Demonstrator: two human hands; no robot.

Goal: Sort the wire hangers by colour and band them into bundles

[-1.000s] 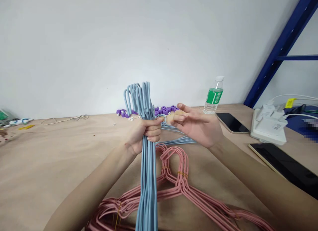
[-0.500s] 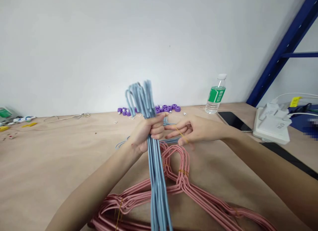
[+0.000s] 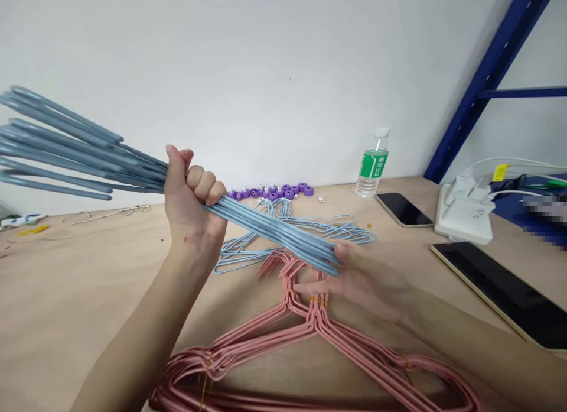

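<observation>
My left hand (image 3: 190, 193) is closed around a bundle of light-blue coated wire hangers (image 3: 266, 232), which it holds up in the air. The bundle runs nearly level, fanning out past the left edge of the view. Its lower end reaches my right hand (image 3: 363, 282), whose fingers are spread and touch the bundle's end from below. Under that hand lies a stack of pink coated wire hangers (image 3: 283, 335), tied with a yellow rubber band (image 3: 318, 299). Loose light-blue hangers (image 3: 310, 226) lie just behind it.
Purple round parts (image 3: 270, 192) sit along the wall on the tan-covered table (image 3: 80, 294). To the right are a water bottle (image 3: 372, 164), a phone (image 3: 403, 210), a white power strip (image 3: 465, 214) and a dark tablet (image 3: 496, 294). A blue shelf frame (image 3: 487, 87) rises behind.
The bundle has swung from upright to nearly level, its upper end going left. My right hand has moved down to the bundle's lower end. The yellow band between its fingers no longer shows.
</observation>
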